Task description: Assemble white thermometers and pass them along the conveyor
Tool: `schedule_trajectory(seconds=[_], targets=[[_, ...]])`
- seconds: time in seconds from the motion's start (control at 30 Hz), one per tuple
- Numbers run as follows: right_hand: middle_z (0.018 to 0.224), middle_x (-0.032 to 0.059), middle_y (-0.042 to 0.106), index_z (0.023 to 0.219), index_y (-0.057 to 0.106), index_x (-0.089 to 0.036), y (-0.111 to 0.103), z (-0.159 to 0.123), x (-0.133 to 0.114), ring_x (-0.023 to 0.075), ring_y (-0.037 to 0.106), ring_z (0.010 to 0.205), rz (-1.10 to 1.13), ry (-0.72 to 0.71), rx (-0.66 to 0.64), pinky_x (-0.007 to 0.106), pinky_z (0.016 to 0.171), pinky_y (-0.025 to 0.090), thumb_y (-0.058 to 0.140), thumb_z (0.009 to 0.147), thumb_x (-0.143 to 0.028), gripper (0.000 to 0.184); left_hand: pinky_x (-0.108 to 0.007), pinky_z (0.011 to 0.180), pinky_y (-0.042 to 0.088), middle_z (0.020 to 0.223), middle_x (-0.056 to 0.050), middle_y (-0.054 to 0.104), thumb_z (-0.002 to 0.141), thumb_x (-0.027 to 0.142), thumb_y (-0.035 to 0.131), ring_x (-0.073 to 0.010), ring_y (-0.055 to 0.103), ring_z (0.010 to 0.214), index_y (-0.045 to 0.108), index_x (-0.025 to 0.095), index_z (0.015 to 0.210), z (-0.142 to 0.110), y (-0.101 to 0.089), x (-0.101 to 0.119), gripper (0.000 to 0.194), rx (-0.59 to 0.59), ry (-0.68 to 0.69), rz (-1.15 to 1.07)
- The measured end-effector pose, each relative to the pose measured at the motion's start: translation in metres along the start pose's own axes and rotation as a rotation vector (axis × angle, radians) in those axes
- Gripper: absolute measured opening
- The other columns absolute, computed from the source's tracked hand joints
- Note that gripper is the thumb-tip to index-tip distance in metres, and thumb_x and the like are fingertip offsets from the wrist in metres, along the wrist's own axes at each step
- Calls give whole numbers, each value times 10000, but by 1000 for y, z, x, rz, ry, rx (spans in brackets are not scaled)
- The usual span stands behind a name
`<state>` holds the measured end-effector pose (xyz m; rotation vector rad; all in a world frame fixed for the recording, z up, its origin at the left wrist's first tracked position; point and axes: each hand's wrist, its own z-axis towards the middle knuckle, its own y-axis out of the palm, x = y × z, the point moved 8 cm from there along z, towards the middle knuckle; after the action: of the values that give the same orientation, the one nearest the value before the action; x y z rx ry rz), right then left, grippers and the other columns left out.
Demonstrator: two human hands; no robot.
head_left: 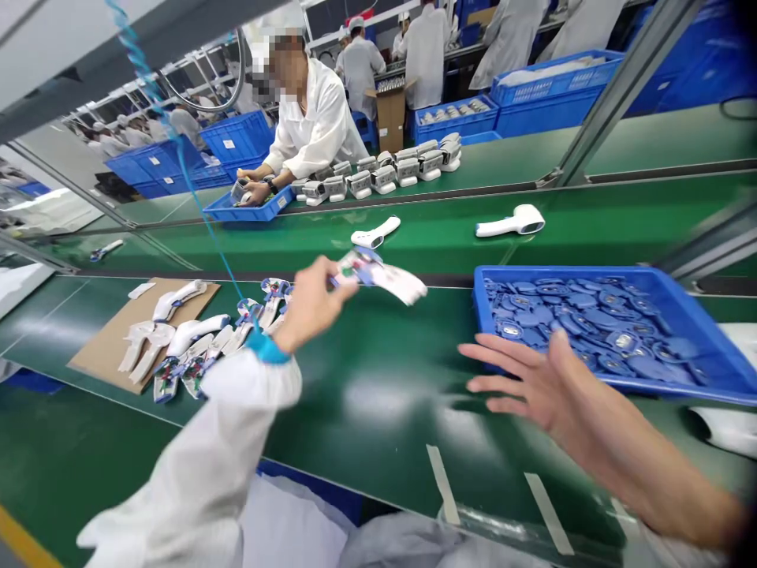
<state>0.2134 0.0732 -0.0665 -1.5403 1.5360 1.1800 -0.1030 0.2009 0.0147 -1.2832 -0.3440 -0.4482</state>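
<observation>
Plastic piece [384, 278] in L hand [311, 304], part-hidden

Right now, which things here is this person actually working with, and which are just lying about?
In use: white casing piece in the left hand; blue tray of blue parts by the open right hand.
Lying about: cardboard sheet, white pistol-grip device on the green belt.
</observation>
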Motion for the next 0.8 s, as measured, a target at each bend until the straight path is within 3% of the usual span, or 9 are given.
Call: schedule_trajectory(seconds=[0.03,0.1,0.17,0.23,0.3,0.43,0.53,0.67,0.8], targets=[[1395,131,685,1359,679,-279,12,2,-2,298,751,1061,23,42,-63,397,812,675,537,914,-758,669,-348,906,500,1081,-58,725,911,317,758,-223,671,996,563,194,959,-34,15,23,236,-49,88,-137],[1081,111,769,1312,692,-248,27,-2,2,245,745,894,-78,68,-155,328,701,647,631,884,-727,646,-356,925,497,1140,-64,720,908,271,729,-226,668,1035,553,210,965,-94,46,57,196,-171,114,-352],[706,32,670,1209,722,-212,32,-14,16,168,628,636,-252,72,-193,260,548,547,659,875,-722,613,-358,900,498,1125,-60,720,867,255,751,-223,669,996,546,214,1000,-137,72,76,248,-266,4,-489],[550,-30,517,1166,726,-201,26,-31,33,124,454,495,-378,80,-183,242,456,424,604,887,-762,638,-354,858,505,1114,-64,718,792,312,835,-228,670,959,542,212,1126,-161,92,87,455,-354,-124,-595],[553,-35,504,1217,716,-214,16,-48,44,122,414,491,-462,75,-172,248,458,386,555,916,-763,646,-344,837,510,1099,-69,718,763,386,867,-230,670,953,551,203,1211,-171,107,98,578,-461,-162,-707],[913,50,723,1313,712,-279,-9,-67,38,177,605,737,-582,-93,-86,285,632,495,599,935,-685,566,-301,710,501,884,-33,672,876,442,734,-168,624,760,632,172,1007,-180,129,118,316,-695,-151,-988],[1142,79,734,1188,765,-295,-25,-67,19,223,652,899,-611,-239,129,321,698,525,596,923,-697,511,-276,705,474,856,-3,654,841,383,778,-148,598,758,587,182,950,-182,131,124,299,-656,-167,-1026],[935,48,727,828,766,-280,-16,-73,-11,230,628,878,-766,-436,247,368,767,489,591,937,-655,428,-250,707,407,833,39,661,867,295,774,-125,555,769,599,201,971,-184,122,138,224,-603,-41,-808],[886,45,709,818,724,-261,-25,-91,-29,214,602,808,-899,-543,370,370,729,443,503,1004,-588,436,-258,747,420,859,34,685,916,257,720,-129,578,784,618,208,997,-177,116,144,140,-540,35,-703]])
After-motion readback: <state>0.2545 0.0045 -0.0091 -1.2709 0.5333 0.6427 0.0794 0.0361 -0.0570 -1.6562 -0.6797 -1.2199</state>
